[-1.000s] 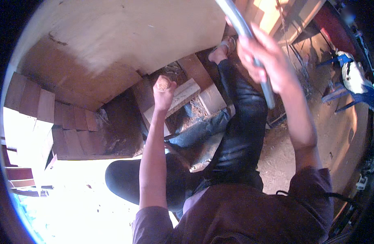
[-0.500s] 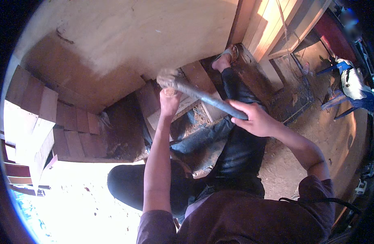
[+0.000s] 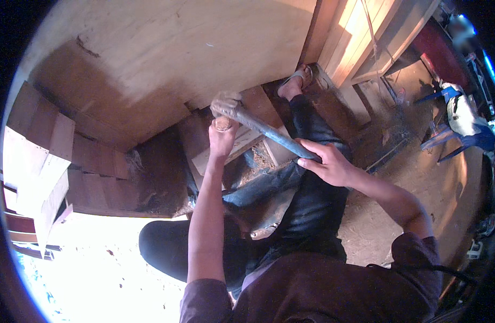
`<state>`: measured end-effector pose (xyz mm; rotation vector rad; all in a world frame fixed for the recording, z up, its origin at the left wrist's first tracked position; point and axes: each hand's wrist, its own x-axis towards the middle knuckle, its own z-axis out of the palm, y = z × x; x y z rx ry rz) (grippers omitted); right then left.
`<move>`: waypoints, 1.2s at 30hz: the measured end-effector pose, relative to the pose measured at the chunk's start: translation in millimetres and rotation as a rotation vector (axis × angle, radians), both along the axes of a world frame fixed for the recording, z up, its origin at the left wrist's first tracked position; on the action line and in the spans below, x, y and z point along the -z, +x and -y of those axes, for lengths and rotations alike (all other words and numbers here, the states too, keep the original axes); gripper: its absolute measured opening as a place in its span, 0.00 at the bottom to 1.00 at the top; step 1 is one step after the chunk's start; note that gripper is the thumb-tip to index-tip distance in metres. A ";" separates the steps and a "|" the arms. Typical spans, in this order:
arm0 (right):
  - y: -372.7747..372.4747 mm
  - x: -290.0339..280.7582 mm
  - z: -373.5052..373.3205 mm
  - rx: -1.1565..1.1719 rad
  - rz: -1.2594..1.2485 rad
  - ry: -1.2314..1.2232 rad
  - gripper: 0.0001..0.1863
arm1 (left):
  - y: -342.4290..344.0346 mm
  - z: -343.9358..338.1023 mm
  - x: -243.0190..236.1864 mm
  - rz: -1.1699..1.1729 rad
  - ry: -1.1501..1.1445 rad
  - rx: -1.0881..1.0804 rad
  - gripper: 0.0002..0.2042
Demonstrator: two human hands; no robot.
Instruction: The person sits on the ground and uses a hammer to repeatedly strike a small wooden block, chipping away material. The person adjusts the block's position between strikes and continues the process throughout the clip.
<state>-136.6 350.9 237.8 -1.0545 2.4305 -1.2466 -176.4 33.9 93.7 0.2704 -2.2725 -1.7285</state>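
Note:
My right hand [image 3: 332, 166] is wrapped round the lower end of a hammer's grey-blue handle [image 3: 271, 133]. The hammer's head, slightly blurred, hangs just beyond my left hand [image 3: 222, 143], close over it. That left hand is closed round an upright chisel-like tool [image 3: 223, 124], of which only the round wooden butt shows above the fist. Its lower part is hidden, so I cannot tell what it touches. Below the hands lie wooden boards [image 3: 256, 102] and a block, with wood chips [image 3: 262, 156] among them.
My outstretched leg [image 3: 318, 126] passes beside the boards, and the other is bent. A large wooden panel [image 3: 166, 48] stands ahead. Stacked wood pieces [image 3: 53, 134] are at left; a blue stool [image 3: 462, 134] with pale cloth and a wooden frame [image 3: 360, 43] are at right.
My right hand and the hammer's handle end have shifted slightly left. The hammer's head is still near my left fist, which keeps its hold. The whole view has shifted a little.

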 end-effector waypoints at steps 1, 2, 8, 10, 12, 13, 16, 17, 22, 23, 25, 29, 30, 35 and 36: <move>1.3 -6.0 -3.2 -0.004 -0.012 -0.035 0.29 | -1.2 -0.7 1.4 -0.079 -0.022 -0.048 0.09; 2.6 -12.8 -5.1 0.003 -0.009 -0.025 0.29 | -1.0 0.0 2.7 -0.021 -0.025 -0.049 0.09; 12.3 -37.4 -12.9 0.052 0.280 -0.140 0.31 | -1.0 -3.3 2.6 -0.030 0.021 -0.063 0.09; 8.5 -14.9 -1.5 0.050 0.038 -0.147 0.29 | -0.7 -3.1 1.2 -0.066 -0.006 -0.053 0.09; 7.1 0.0 -1.3 0.060 0.100 0.104 0.29 | 0.2 -2.0 0.2 -0.061 -0.075 -0.068 0.09; 6.8 4.6 -0.3 0.147 0.371 0.286 0.30 | 0.7 -1.5 0.1 -0.043 -0.133 -0.083 0.09; 9.9 -8.5 -5.5 0.237 0.325 0.122 0.27 | -1.1 2.6 0.4 -0.088 -0.102 -0.068 0.09; 11.8 -19.8 -7.8 0.228 0.273 0.050 0.26 | 2.9 0.5 3.3 -0.060 -0.058 -0.072 0.09; 21.0 -68.9 -14.9 0.202 0.492 -0.370 0.28 | -1.7 1.9 9.4 -0.034 -0.032 -0.063 0.08; 21.4 -68.0 -15.1 0.159 0.427 -0.363 0.29 | -3.8 2.0 9.5 -0.017 -0.004 -0.054 0.08; 22.9 -51.6 -14.5 0.129 0.371 -0.299 0.31 | -6.6 0.9 8.9 -0.020 0.048 -0.025 0.06; 18.0 7.4 -2.1 0.106 0.080 0.005 0.27 | -4.0 -2.5 5.3 -0.043 0.071 -0.054 0.08; 16.3 14.8 -1.3 0.109 0.094 0.017 0.26 | -3.0 -3.6 4.4 -0.077 0.074 -0.041 0.08; 11.2 -13.4 0.5 0.164 0.037 -0.094 0.26 | -2.6 -0.5 5.8 0.011 -0.021 -0.055 0.07; 11.9 -27.2 -0.6 0.136 0.044 -0.144 0.27 | -4.9 -1.0 7.5 0.022 0.005 -0.067 0.08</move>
